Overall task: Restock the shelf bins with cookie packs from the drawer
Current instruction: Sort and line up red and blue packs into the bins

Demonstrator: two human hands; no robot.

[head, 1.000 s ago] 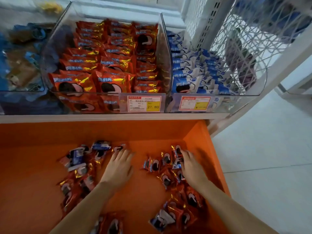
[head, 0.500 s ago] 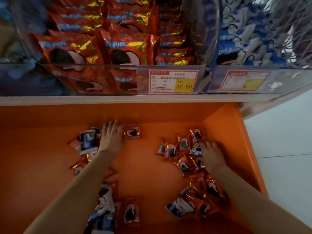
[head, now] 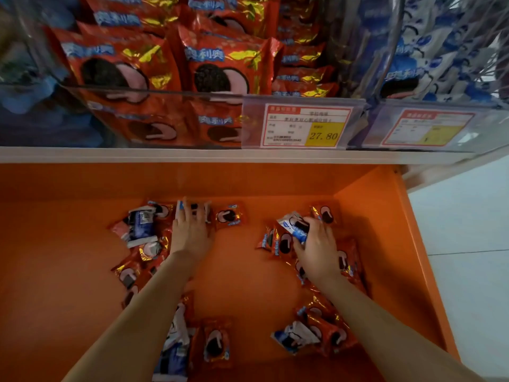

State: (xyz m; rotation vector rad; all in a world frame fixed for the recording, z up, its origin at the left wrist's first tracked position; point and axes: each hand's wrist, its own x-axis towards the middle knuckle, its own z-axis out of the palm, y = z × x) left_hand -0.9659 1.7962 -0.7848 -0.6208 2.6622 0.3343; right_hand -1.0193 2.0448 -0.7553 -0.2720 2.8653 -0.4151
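Several small red and blue cookie packs lie scattered in the orange drawer. My right hand grips a blue-and-white pack at the drawer's right, lifted a little over red packs. My left hand lies with fingers stretched over a pack near the back wall, beside a red pack. Above, a clear bin holds red packs and the bin to its right holds blue ones.
Price tags hang on the bin fronts over the white shelf edge. More packs lie near the drawer's front and front right. White floor tiles are to the right of the drawer.
The view has dropped closer to the drawer. My right hand has closed on a blue-and-white pack and raised it. My left hand has reached a little further back over a pack.
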